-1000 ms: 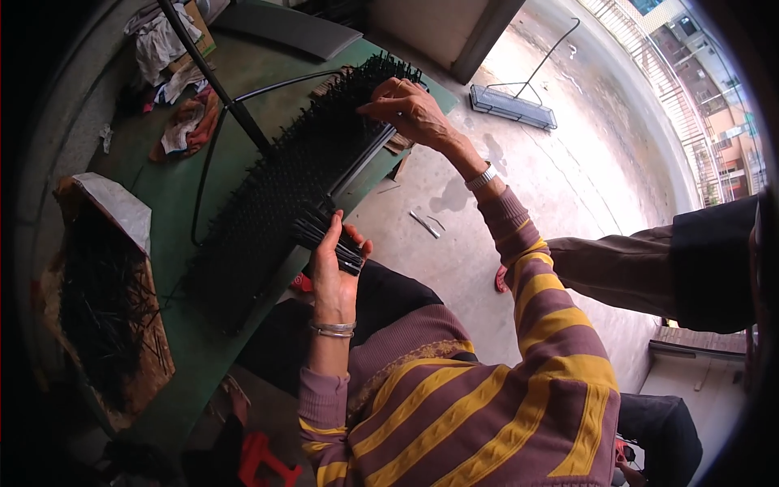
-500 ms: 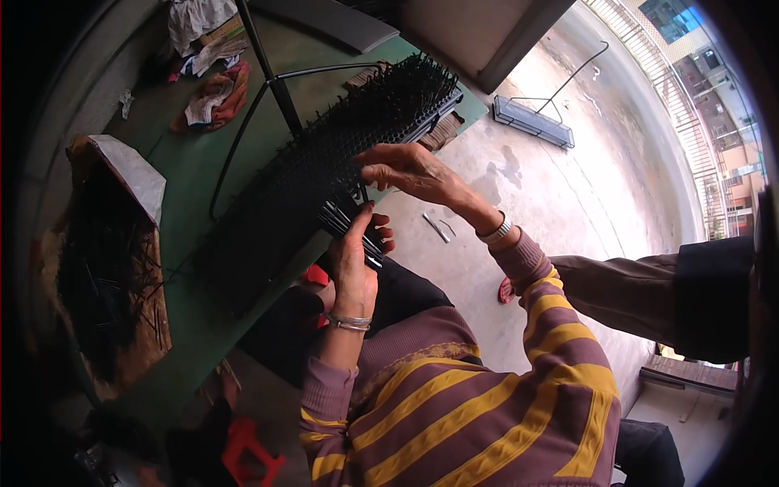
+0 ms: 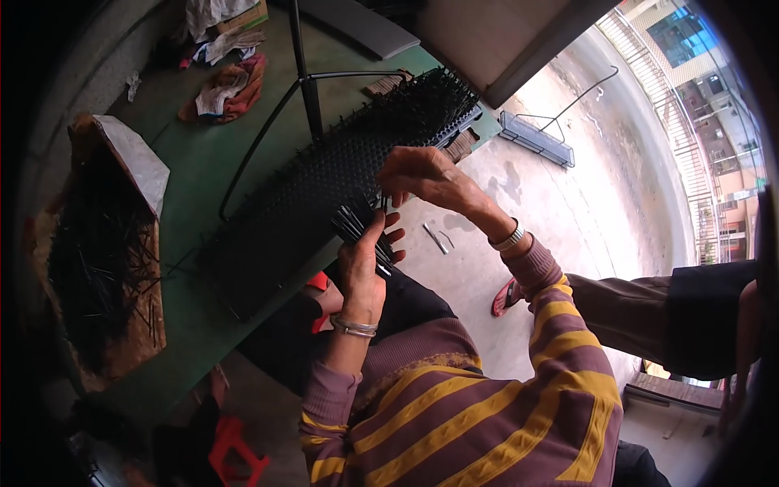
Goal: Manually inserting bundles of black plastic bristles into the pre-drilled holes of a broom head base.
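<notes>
My left hand (image 3: 363, 261) is closed around a bundle of thin black strips (image 3: 347, 222), which stick out past the thumb on both sides. Just above it, my right hand (image 3: 423, 177) has its fingers bent down and pinched at one black strip that stands up by the left thumb tip. Both hands are over the near edge of a long black panel (image 3: 333, 166) full of small holes. Many black strips (image 3: 434, 101) stand up thickly from its far right end. The panel's near left part is too dark to make out.
The panel lies on a green table (image 3: 182, 191). An opened carton (image 3: 150, 325) of black strips is at left, with a crumpled cloth (image 3: 235, 89) behind it. A black metal rod frame (image 3: 308, 105) rises beside the panel. Another person's leg (image 3: 621, 312) is at right.
My right hand has gone from reaching over the panel, fingers stretched, to a pinch beside the bundle. The view has shifted slightly, and the other person's red sandal shows more.
</notes>
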`<state>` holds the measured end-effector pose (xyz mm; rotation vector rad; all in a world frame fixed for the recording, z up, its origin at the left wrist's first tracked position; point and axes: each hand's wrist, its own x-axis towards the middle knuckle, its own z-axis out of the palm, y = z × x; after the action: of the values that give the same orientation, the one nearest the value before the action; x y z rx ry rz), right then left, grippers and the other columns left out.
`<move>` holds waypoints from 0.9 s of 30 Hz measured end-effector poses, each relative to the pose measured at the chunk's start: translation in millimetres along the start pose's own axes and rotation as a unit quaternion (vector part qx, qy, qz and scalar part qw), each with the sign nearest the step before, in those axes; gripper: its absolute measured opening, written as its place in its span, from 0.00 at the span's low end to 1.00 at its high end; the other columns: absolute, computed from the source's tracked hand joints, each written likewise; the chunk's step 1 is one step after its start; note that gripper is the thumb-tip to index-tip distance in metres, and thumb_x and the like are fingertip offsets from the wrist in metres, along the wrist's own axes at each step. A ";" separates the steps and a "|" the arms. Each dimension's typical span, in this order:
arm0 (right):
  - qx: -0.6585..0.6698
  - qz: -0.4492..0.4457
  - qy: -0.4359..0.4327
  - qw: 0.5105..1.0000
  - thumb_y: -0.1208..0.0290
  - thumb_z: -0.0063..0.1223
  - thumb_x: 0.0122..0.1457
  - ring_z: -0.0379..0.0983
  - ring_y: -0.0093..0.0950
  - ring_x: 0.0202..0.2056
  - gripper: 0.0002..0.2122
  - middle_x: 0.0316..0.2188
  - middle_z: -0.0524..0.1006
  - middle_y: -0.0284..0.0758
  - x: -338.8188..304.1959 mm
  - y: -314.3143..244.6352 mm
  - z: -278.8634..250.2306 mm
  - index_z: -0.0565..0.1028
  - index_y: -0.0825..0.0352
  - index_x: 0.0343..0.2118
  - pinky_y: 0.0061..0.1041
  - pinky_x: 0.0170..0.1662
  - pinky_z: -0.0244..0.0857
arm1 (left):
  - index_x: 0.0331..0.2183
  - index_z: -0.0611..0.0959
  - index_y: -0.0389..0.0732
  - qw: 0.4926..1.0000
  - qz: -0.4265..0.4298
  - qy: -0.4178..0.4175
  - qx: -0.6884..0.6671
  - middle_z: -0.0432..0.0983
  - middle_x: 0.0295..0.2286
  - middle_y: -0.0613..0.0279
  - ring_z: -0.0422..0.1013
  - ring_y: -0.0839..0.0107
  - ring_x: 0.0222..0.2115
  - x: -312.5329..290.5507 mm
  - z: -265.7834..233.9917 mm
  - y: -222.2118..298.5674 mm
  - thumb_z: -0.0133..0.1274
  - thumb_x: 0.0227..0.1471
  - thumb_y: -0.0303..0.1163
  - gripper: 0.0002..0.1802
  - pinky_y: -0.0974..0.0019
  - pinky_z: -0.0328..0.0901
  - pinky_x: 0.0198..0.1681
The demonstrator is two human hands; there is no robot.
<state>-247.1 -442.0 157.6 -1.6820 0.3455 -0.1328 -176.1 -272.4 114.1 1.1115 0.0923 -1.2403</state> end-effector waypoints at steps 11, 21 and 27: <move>-0.221 -0.214 0.297 0.904 0.79 0.48 0.61 0.78 0.23 0.29 0.02 0.25 0.77 0.35 52.2 6.1 -18.1 0.71 0.71 0.35 0.20 0.32 0.70 | 0.49 0.73 0.49 0.986 -0.064 -0.048 -0.144 0.75 0.42 0.59 0.71 0.63 0.43 22.5 -7.8 -11.9 0.52 0.58 0.43 0.18 0.50 0.69 0.47; -0.291 -0.221 0.271 0.891 0.79 0.46 0.61 0.78 0.25 0.26 0.02 0.24 0.76 0.38 70.7 12.5 -19.4 0.69 0.70 0.33 0.23 0.29 0.69 | 0.42 0.76 0.46 0.985 -0.060 -0.015 -0.160 0.77 0.34 0.61 0.73 0.68 0.37 18.6 -9.3 -14.7 0.53 0.58 0.40 0.12 0.53 0.71 0.44; -0.353 -0.234 0.222 0.878 0.79 0.49 0.58 0.77 0.29 0.25 0.00 0.24 0.75 0.37 80.4 22.2 -26.5 0.70 0.68 0.31 0.24 0.27 0.68 | 0.32 0.78 0.43 0.984 -0.028 0.002 -0.174 0.76 0.25 0.65 0.71 0.77 0.24 16.2 -10.0 -13.3 0.57 0.54 0.39 0.10 0.63 0.72 0.30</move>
<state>-181.9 -493.7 130.6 -2.4422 0.3397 -0.8502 -175.3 -275.4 91.1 0.8113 0.3342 -1.2163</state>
